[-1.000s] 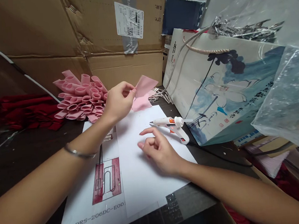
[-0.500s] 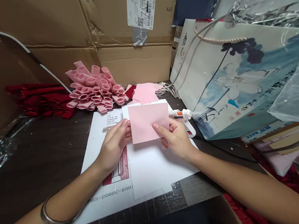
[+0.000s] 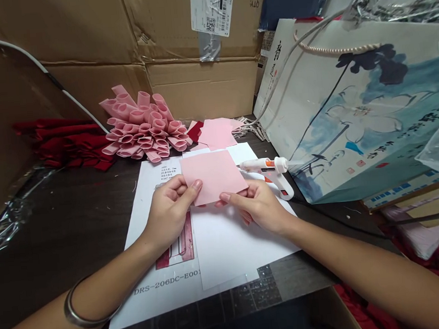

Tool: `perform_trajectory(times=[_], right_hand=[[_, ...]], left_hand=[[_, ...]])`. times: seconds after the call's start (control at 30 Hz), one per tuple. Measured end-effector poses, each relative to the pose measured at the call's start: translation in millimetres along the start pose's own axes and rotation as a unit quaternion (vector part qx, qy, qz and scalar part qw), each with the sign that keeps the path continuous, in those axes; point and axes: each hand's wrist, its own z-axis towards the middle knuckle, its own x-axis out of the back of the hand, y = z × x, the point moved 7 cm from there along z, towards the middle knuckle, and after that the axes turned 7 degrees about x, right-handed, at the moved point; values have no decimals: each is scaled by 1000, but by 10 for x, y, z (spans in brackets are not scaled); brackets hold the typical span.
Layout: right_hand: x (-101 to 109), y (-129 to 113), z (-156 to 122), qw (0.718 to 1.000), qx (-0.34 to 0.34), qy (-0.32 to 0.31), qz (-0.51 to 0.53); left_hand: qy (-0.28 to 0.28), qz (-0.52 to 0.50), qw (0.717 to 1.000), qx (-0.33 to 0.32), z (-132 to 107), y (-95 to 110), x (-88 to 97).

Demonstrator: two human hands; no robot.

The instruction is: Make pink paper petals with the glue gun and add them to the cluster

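A flat, nearly square pink sheet (image 3: 215,175) is held up above white papers on the dark table. My left hand (image 3: 171,204) pinches its lower left edge, thumb on top. With thumb and fingers, my right hand (image 3: 260,204) grips its lower right corner. Whether the sheet is felt or paper I cannot tell. Beneath my hands lies a blank white sheet (image 3: 226,255), partly over a printed page (image 3: 144,272). Just beyond my right hand stands a white glue gun (image 3: 267,166). More pink pieces (image 3: 217,133) lie behind the held sheet.
Rolled pink tubes (image 3: 144,125) are heaped at the back, beside folded dark red pieces (image 3: 73,145). Metal clips (image 3: 252,127) lie near a large painted paper bag (image 3: 352,108) on the right. A cardboard box (image 3: 202,90) forms the back wall, and a grey cable (image 3: 277,86) hangs down.
My left thumb has come onto the front of the pink sheet. My right hand has shifted to its lower right corner, and the sheet has turned slightly. The view has shifted a little.
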Motion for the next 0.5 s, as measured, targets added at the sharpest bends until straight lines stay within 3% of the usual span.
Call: perform_trajectory(times=[0.27,0.4,0.5], right_hand=[[72,32,26,998,18,35,49],[54,-1,7,999,29,39,14],[16,-36,-11,999,34,30,-11]], left_hand=[[-44,-44,998,-17,-14,-36,-28],[-84,37,995,-44,-77,34,-127],[-71,107,991,-26,-112,14,-155]])
